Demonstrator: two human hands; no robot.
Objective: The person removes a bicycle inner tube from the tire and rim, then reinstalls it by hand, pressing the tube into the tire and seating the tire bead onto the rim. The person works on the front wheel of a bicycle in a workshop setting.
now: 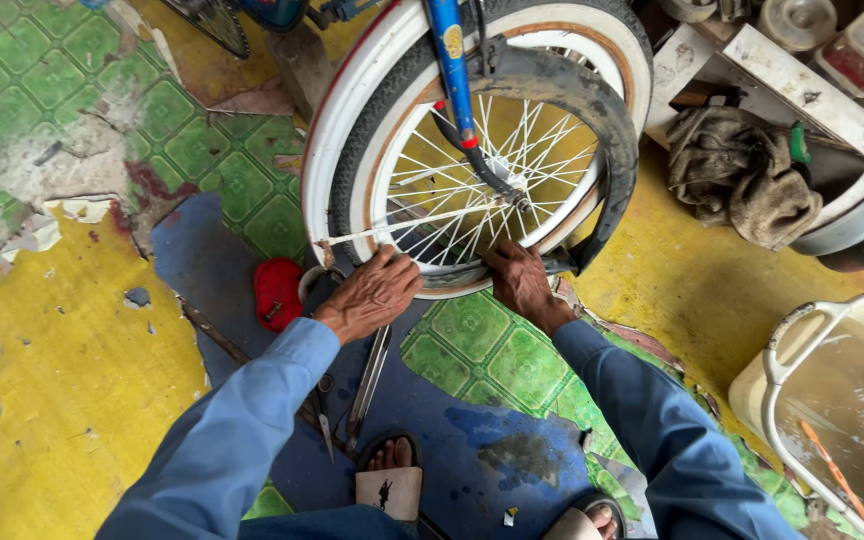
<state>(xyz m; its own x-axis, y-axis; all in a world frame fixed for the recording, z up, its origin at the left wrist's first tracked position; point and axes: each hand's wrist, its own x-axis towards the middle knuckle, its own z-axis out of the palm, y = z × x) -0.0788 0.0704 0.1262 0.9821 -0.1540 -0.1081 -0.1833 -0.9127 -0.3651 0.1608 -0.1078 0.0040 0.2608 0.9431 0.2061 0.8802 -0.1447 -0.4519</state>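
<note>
A small bicycle wheel [472, 170] with a white rim, spokes and a loose black tyre [607, 130] stands on the floor, held in a blue fork [449, 60]. My left hand [370, 293] grips the lower left of the rim and tyre. My right hand [519, 279] presses on the tyre at the bottom of the wheel, fingers closed over it. Both arms wear blue sleeves.
A red cap [278, 292] and long metal tools [370, 380] lie on the floor by my left wrist. A dirty rag [742, 170] hangs on a basin at right. A white tub of murky water [837, 390] stands at lower right. My sandalled feet [392, 480] are below.
</note>
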